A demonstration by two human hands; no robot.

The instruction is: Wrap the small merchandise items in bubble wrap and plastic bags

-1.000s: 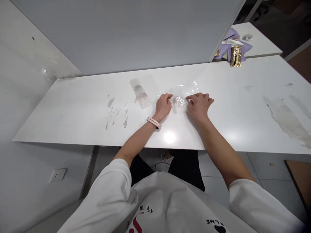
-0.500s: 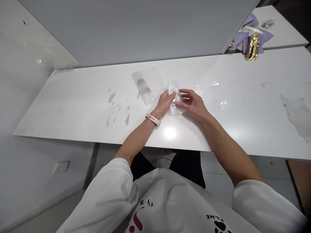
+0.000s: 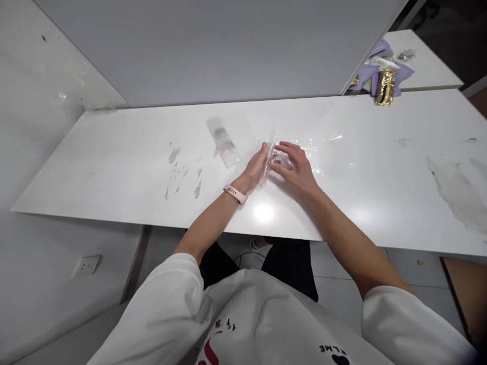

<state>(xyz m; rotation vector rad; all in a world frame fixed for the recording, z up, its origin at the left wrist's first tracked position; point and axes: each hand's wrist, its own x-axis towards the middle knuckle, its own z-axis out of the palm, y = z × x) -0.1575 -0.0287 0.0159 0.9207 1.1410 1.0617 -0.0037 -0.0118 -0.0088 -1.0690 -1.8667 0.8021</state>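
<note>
Hands (image 3: pixel 255 166) (image 3: pixel 294 166) together on small clear bag (image 3: pixel 274 159)

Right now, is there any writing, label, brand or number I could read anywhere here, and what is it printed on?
"LME": black letters, upside down to the camera and cut off by the frame edge, on the white shirt.
Small dark characters beside a red mark on the same shirt: too small to read.
Gold packet on the far table: no legible print.
Clear plastic bag between the hands: no print visible.
</note>
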